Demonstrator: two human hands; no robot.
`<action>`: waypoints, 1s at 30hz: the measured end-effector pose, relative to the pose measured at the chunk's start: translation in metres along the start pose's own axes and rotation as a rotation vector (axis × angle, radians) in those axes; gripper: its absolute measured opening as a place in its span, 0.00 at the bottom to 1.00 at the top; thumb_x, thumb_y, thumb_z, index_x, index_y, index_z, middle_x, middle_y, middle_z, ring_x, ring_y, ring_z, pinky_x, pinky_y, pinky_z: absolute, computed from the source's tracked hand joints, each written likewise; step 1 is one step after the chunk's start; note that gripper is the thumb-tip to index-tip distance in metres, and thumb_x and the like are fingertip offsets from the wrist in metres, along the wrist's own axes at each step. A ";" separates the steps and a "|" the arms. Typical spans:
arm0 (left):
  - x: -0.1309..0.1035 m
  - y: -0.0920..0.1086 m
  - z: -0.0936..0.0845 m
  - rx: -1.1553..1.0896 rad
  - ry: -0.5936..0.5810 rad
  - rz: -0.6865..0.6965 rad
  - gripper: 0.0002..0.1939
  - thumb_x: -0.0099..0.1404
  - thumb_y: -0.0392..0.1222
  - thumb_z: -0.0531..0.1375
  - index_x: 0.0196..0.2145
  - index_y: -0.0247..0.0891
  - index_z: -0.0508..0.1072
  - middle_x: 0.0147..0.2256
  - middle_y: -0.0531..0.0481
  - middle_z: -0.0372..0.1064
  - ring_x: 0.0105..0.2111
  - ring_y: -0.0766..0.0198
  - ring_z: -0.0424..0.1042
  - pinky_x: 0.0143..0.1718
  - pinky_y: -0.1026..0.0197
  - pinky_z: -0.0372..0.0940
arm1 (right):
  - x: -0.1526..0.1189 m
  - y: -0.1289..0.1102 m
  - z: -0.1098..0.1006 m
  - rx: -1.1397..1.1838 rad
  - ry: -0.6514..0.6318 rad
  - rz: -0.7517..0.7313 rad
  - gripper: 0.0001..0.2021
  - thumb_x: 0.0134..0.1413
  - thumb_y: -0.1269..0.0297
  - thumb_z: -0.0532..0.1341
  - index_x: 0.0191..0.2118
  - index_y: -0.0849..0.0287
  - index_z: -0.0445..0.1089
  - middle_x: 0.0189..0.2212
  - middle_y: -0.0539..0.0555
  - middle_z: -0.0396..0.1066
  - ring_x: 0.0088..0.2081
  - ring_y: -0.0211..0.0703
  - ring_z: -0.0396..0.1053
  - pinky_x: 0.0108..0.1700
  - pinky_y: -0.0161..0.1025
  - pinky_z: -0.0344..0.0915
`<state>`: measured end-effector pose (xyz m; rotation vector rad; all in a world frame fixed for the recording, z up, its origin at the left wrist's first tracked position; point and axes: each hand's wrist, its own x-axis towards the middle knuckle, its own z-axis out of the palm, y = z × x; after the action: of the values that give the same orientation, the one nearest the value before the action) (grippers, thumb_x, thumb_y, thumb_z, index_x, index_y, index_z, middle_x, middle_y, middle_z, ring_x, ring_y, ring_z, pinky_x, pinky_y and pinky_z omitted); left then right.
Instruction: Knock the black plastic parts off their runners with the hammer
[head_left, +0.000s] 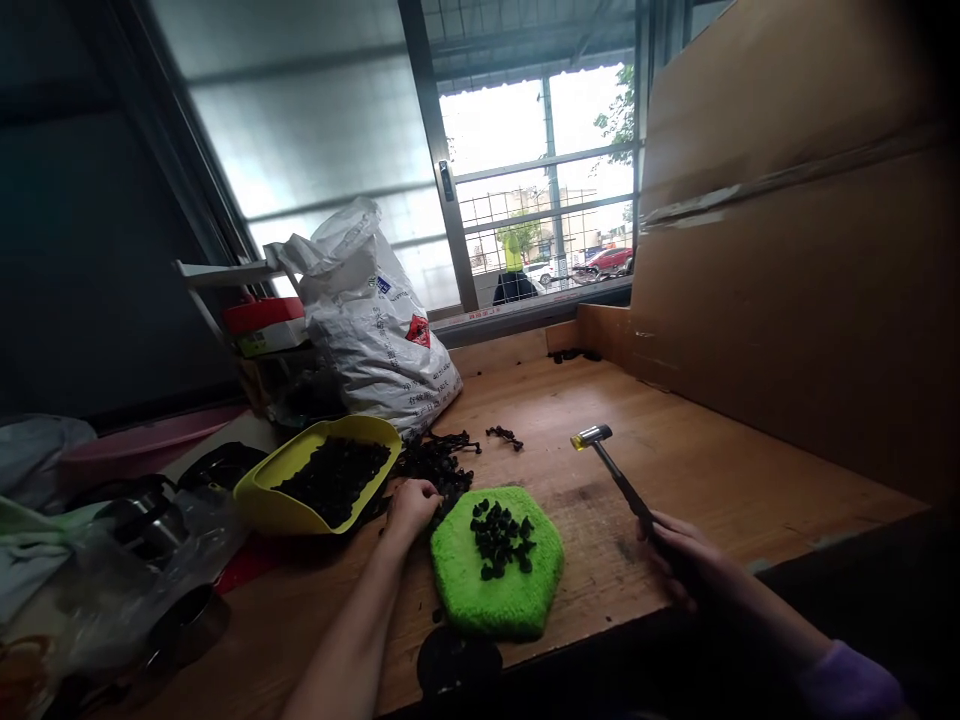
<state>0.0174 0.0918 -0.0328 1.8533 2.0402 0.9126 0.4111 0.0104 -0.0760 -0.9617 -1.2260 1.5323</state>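
Observation:
My right hand (679, 555) is wrapped round the dark handle of a small hammer (622, 485), its metal head with a yellow tip raised at the upper left. At the left edge of a green, fuzzy hexagonal pad (495, 610), my left hand (412, 505) has its fingers curled together by a pile of black pieces (442, 465); what they hold, if anything, is too small to make out. Several small black parts (501, 540) lie on top of the pad. Left of my left hand stands a yellow scoop-shaped tray (281, 512) full of black pieces.
A white printed sack (382, 340) stands behind the tray on the wooden table (600, 400). Tall cardboard (787, 260) rises at the right. Plastic bags and a dark cup (187, 625) crowd the left side. A few black pieces (506, 437) lie behind the pad.

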 end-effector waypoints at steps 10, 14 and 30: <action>-0.018 -0.001 -0.031 -0.501 0.190 -0.006 0.15 0.51 0.53 0.56 0.29 0.37 0.65 0.21 0.57 0.60 0.18 0.70 0.60 0.20 0.68 0.56 | 0.001 0.003 -0.004 0.035 -0.040 -0.023 0.17 0.53 0.48 0.57 0.36 0.58 0.60 0.17 0.44 0.57 0.12 0.30 0.55 0.10 0.25 0.52; -0.062 0.001 -0.045 -0.614 0.151 0.066 0.13 0.51 0.48 0.60 0.31 0.37 0.68 0.24 0.55 0.64 0.22 0.68 0.65 0.24 0.65 0.62 | -0.001 0.001 -0.003 0.032 -0.026 -0.036 0.16 0.53 0.49 0.57 0.36 0.59 0.61 0.18 0.45 0.57 0.13 0.30 0.56 0.11 0.25 0.52; -0.104 0.003 -0.011 -0.630 -0.059 -0.106 0.27 0.45 0.42 0.67 0.42 0.34 0.66 0.34 0.48 0.67 0.28 0.67 0.68 0.34 0.61 0.67 | -0.008 -0.009 0.003 -0.026 -0.031 -0.033 0.15 0.56 0.51 0.56 0.37 0.59 0.62 0.19 0.46 0.56 0.15 0.31 0.56 0.12 0.26 0.53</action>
<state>0.0313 -0.0109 -0.0464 1.3954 1.5444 1.2656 0.4119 0.0024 -0.0668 -0.9334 -1.2801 1.5137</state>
